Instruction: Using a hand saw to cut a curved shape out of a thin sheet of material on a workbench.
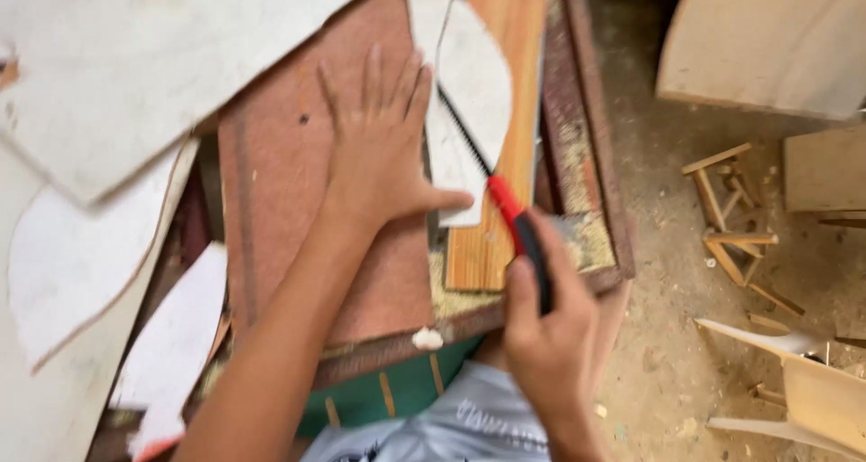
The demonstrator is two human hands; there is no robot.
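White board piece [469, 92] lies flat under the spread left hand [379, 146]; the right hand [541, 327], nearer the body, clamps the red-handled saw [505, 209], blade angling away up-left along the board's curve.

On the dusty floor [667, 272] at the right lie small wooden frame pieces [731, 214]. A curved pale board [767, 38] leans above them. Large white cut-off sheets [108, 65] are piled at the left, and sawdust [591, 236] covers the bench edge.
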